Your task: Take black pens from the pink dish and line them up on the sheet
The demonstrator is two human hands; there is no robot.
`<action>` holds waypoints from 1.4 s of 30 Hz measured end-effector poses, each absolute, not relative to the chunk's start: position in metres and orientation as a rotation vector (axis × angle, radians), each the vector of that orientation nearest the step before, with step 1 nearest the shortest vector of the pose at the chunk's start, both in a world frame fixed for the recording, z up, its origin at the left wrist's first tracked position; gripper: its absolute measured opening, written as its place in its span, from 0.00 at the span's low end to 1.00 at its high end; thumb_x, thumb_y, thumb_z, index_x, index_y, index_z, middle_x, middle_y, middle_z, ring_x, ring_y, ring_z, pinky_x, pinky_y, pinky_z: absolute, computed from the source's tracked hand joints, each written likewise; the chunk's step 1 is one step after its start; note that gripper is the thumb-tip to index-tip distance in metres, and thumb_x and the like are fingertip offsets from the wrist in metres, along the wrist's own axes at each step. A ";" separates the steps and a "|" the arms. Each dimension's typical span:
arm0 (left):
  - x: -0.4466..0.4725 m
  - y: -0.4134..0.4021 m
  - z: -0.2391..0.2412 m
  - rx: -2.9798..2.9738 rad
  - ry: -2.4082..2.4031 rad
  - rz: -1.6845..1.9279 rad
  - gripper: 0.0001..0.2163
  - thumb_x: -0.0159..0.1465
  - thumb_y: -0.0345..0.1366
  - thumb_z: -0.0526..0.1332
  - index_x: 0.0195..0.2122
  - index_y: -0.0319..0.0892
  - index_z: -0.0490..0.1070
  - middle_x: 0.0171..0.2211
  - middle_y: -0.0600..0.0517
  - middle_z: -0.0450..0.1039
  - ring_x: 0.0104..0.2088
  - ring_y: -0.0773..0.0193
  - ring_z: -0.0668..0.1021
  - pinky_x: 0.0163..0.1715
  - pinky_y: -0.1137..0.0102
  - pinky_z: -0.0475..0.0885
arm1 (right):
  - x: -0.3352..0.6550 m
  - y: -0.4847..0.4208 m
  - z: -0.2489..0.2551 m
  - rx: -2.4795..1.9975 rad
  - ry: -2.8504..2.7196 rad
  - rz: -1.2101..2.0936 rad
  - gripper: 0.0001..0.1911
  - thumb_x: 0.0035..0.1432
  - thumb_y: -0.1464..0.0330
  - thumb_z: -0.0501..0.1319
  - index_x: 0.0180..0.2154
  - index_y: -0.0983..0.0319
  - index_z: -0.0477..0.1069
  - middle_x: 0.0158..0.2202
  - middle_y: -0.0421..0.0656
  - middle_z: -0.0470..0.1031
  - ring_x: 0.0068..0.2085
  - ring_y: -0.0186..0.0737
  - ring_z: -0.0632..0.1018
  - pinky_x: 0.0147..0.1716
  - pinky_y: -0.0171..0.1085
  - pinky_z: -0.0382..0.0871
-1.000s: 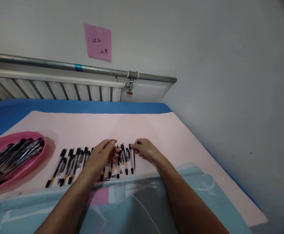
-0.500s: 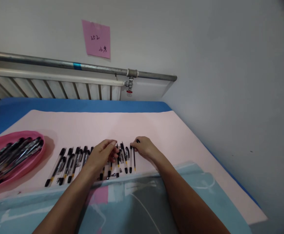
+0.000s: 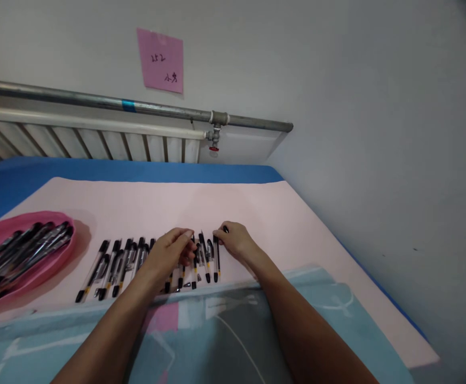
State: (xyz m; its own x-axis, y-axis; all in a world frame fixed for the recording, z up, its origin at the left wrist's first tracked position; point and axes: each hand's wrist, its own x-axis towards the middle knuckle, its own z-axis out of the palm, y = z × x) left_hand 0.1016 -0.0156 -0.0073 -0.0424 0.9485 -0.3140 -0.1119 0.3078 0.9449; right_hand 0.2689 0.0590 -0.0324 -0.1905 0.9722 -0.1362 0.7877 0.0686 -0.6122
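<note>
Left hand: curled (image 3: 169, 250) over the row's middle, fingertips by a pen's tip; whether it gripped anything, I could not tell.
Right hand: pinched (image 3: 236, 238) on the top of a thin rod (image 3: 218, 260) just beside the last pen, at three o'clock from the left; the two hands were apart.
Pens: side by side (image 3: 204, 258) on the pink-topped counter (image 3: 156, 205), at eight to nine o'clock from the right hand.
Basket: pink (image 3: 54, 269), at nine o'clock, piled with more pens.
Note: pink (image 3: 160, 61), on the wall at twelve o'clock.
</note>
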 end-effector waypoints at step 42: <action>0.093 -0.011 -0.019 1.052 1.385 0.880 0.14 0.57 0.44 0.55 0.36 0.39 0.68 0.25 0.53 0.69 0.23 0.68 0.72 0.20 0.74 0.66 | 0.293 0.025 -0.021 -1.685 -2.122 0.879 0.15 0.53 0.65 0.56 0.42 0.65 0.70 0.36 0.47 0.75 0.34 0.36 0.73 0.31 0.32 0.62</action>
State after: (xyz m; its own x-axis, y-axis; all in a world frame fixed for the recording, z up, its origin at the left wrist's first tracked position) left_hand 0.0934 -0.0108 -0.0187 0.0292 0.9448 -0.3264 0.1060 0.3217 0.9409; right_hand 0.2932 0.0252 -0.0206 -0.2725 0.9515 -0.1425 0.7736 0.1286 -0.6205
